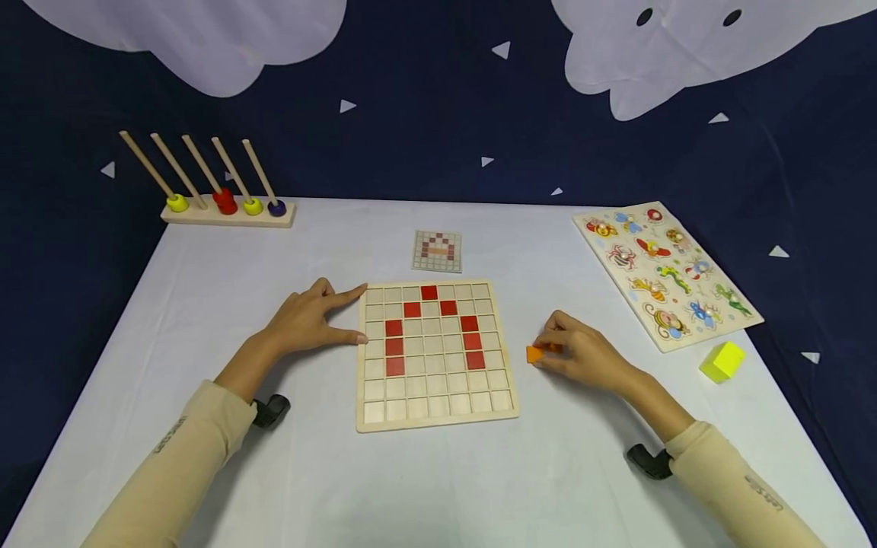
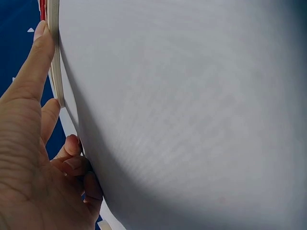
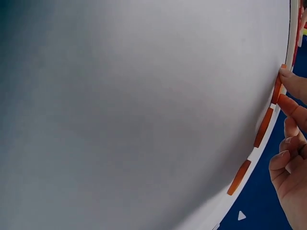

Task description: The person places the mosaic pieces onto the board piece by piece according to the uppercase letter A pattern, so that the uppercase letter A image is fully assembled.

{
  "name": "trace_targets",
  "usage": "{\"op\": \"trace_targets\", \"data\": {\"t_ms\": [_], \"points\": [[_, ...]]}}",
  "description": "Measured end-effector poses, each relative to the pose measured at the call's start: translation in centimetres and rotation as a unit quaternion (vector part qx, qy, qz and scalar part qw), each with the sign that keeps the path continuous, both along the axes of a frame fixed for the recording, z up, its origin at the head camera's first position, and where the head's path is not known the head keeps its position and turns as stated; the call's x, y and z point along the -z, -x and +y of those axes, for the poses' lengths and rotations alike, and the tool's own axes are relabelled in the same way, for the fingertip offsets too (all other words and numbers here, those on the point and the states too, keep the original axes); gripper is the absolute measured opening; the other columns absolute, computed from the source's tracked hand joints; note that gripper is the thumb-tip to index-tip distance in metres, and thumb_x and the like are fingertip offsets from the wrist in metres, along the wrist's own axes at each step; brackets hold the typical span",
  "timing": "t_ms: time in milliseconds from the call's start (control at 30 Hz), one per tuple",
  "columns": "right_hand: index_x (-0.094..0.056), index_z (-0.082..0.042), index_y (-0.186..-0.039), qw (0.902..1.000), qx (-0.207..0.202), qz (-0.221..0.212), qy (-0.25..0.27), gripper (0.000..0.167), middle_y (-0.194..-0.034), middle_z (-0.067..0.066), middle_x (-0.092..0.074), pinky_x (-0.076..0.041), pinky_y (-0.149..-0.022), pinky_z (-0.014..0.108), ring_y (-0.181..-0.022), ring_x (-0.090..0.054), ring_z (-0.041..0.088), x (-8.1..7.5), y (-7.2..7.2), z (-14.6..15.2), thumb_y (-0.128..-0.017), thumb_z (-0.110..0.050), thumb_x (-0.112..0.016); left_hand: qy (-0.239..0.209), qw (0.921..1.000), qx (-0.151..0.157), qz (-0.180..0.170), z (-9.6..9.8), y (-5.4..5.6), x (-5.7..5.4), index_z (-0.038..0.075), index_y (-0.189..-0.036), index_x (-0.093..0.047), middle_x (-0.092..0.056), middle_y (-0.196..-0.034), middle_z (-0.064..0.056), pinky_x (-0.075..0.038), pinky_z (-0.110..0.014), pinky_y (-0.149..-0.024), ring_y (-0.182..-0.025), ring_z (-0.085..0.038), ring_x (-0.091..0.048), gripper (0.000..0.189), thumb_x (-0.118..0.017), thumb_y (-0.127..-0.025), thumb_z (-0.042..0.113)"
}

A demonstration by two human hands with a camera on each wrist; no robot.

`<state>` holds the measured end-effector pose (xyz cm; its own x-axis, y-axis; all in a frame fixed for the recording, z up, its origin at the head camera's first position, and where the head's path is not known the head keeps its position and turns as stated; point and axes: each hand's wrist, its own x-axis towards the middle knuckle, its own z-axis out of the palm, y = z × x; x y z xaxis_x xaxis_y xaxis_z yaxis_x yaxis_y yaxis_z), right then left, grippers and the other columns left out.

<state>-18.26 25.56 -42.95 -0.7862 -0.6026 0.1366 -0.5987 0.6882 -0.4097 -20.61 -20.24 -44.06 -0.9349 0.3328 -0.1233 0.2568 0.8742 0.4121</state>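
Observation:
A wooden grid board (image 1: pixel 438 423) lies flat on the table, with red square tiles (image 1: pixel 393 347) set in an arch shape in its cells. My left hand (image 1: pixel 304 320) touches the board's left side, index fingertip at the upper corner and thumb lower down; both stretch out fairly straight, and the other fingers curl under. To the right of the board, my right hand (image 1: pixel 582 352) pinches an orange tile (image 1: pixel 533 355) between thumb and index finger, at the tabletop. Two more orange tiles (image 3: pixel 263 127) lie beside it in the right wrist view, mostly covered by the hand in the head view.
Behind the board lies a small pattern card (image 1: pixel 437 252). A peg stand with colored beads (image 1: pixel 229 217) is at the back left. On the right are an insect puzzle board (image 1: pixel 668 274) and a yellow-green block (image 1: pixel 722 362). Dark fabric hangs behind the white table (image 1: pixel 425 487).

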Motion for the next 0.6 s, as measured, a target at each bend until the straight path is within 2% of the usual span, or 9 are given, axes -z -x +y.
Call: {"op": "trace_targets", "data": {"t_ms": [200, 333, 600], "points": [[-0.074, -0.012, -0.088, 0.9995, -0.021, 0.024, 0.006, 0.017, -0.093, -0.004, -0.051, -0.042, -0.065, 0.023, -0.078, -0.049, 0.008, -0.3, 0.4, -0.9, -0.076, -0.015, -0.086, 0.002, 1.0000, 0.001, -0.004, 0.0, 0.0, -0.1, 0.031, -0.152, -0.040, -0.048, -0.096, -0.007, -0.031, -0.032, -0.064, -0.066, -0.018, -0.039, 0.096, -0.076, -0.071, 0.069], [-0.075, -0.011, -0.089, 0.9994, -0.024, 0.018, 0.017, 0.019, -0.093, -0.004, -0.052, -0.042, -0.063, 0.022, -0.076, -0.049, 0.009, -0.9, 1.0, -2.1, -0.075, -0.017, -0.087, -0.001, 1.0000, 0.001, -0.003, 0.0, 0.0, -0.1, 0.030, -0.152, -0.041, -0.048, -0.096, -0.008, -0.030, -0.033, -0.065, -0.065, -0.019, -0.039, 0.096, -0.077, -0.071, 0.068], [-0.077, -0.009, -0.094, 0.9979, -0.058, 0.002, 0.028, 0.019, -0.095, 0.001, -0.055, -0.047, -0.075, 0.031, -0.086, -0.053, 0.015, -1.6, 2.0, -5.6, -0.079, -0.018, -0.084, 0.001, 1.0000, -0.003, 0.000, -0.1, 0.0, -0.2, 0.031, -0.151, -0.041, -0.048, -0.097, -0.007, -0.030, -0.033, -0.068, -0.067, -0.019, -0.041, 0.096, -0.076, -0.071, 0.070]]}}
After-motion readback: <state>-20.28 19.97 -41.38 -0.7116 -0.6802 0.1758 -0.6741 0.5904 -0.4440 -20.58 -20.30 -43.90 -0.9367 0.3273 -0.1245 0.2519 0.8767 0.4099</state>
